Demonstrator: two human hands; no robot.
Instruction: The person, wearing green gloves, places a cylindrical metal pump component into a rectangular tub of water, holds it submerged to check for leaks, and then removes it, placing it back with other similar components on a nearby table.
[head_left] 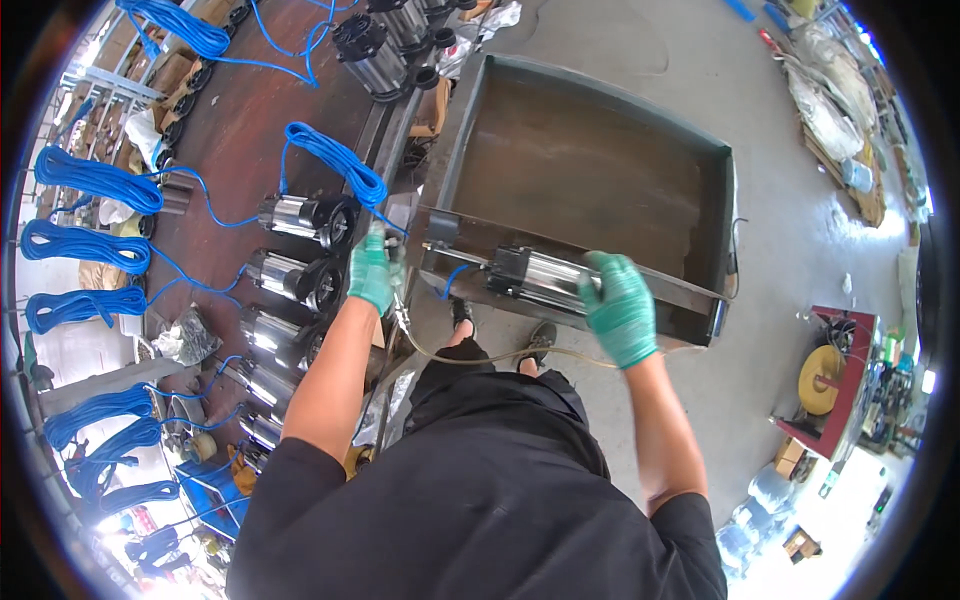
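Both of my hands wear green gloves. My left hand (370, 272) is closed around a small grey hand tool (397, 268) that looks like an air gun, mostly hidden by the fingers. From its lower end a thin, yellowish hose (470, 361) curves to the right, passing above my feet. My right hand (622, 312) grips the right end of a shiny, cylindrical pump (550, 279) with black end parts. This pump lies sideways along the near edge of a large metal tray (600, 88). A short blue cable (453, 280) loops at its left end.
Several similar pumps (292, 272) stand in a row on the dark red bench (250, 120) at left, with coiled blue cables (95, 245). More pumps (372, 60) are at the far end. A red-framed stand with a yellow reel (820, 380) is at right on the grey floor.
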